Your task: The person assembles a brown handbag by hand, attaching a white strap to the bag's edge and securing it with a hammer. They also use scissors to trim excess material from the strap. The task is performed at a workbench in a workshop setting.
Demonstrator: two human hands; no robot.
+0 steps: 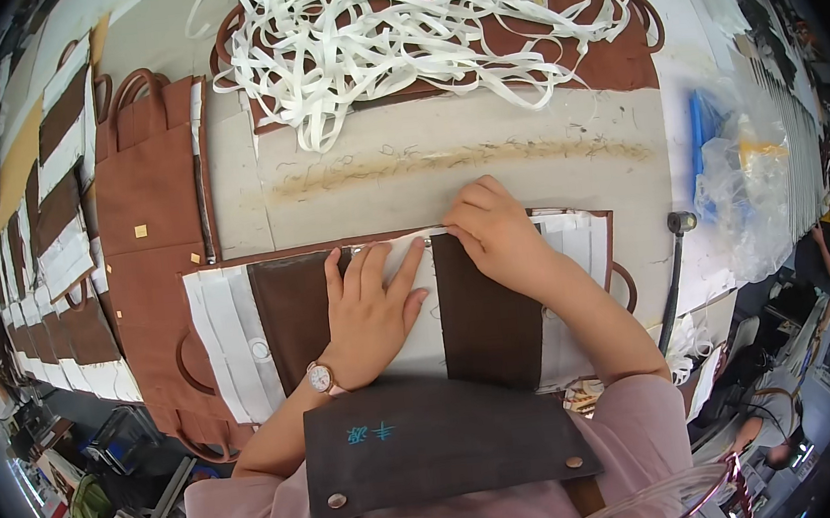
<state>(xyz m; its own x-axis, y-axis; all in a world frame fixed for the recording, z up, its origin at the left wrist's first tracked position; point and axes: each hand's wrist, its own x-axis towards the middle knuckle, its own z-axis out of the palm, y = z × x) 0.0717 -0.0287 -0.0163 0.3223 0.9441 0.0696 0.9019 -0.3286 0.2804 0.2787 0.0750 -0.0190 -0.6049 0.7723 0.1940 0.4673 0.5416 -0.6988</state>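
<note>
Your table [331, 212] has a grey-beige top with a brownish streak [446, 161] across it. Directly before you lies a striped panel [491, 322], white and dark brown. Brown bags [155, 204] lie to your left. Opposite, brown fabric [616, 65] sits under tangled white tape [394, 41], some loops spilling onto the tabletop. Clear plastic [752, 182] lies rightward.

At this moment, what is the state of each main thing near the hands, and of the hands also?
Left hand: open, fingers spread on the striped piece.
Right hand: fingers bent together at its far edge; grip unclear.
Striped piece: spread flat.
White straps: tangled, heaped loosely.
Brown bag beneath them: partly covered.
Brown bag at left: lying flat.
Wristwatch: worn on left wrist.
Clear plastic bag: crumpled.
</note>
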